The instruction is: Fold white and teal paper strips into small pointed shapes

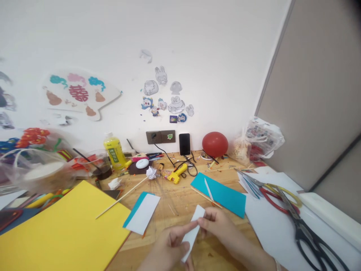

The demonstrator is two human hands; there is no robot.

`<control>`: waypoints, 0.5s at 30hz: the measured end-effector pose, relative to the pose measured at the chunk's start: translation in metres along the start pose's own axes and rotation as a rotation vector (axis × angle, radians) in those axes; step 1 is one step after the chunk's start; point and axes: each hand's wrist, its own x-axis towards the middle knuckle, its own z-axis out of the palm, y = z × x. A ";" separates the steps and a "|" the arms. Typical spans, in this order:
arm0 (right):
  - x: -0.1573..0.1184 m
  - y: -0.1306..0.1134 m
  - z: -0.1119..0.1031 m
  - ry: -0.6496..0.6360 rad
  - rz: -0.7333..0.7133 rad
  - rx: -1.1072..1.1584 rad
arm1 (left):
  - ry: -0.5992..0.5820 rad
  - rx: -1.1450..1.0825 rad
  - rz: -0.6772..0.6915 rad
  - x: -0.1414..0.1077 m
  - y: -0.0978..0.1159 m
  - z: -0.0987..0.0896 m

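Note:
Between my two hands, close to the table's front, is a narrow strip of white paper (192,235) held at a slant. My left hand (175,241) pinches its lower part, thumb on top and index finger stretched along it. My right hand (216,222) grips the upper right edge between thumb and fingers. To the left lies a white paper piece (146,214) over a blue one. Beyond my right hand a blue paper rectangle (222,195) rests on the wood, with a thin white sliver on it and a wooden stick (207,198) along its edge.
A large yellow sheet (70,229) covers the left side. Scissors with black handles (307,229) and a red and yellow pair lie on white paper at right. Behind stand a yellow glue gun (177,174), a phone (184,144), a red balloon (215,144) and a yellow bottle (114,151).

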 end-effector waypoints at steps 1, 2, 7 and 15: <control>0.001 0.000 0.000 0.036 -0.004 -0.019 | -0.014 -0.014 0.001 0.000 0.000 0.000; 0.001 0.000 0.001 0.063 -0.006 -0.036 | -0.023 -0.026 0.008 0.000 0.000 0.000; -0.003 -0.002 0.010 0.085 0.000 0.074 | -0.018 -0.064 0.035 0.002 -0.003 -0.001; 0.005 0.001 -0.018 0.357 -0.050 0.143 | 0.026 -0.032 0.017 0.006 -0.014 0.001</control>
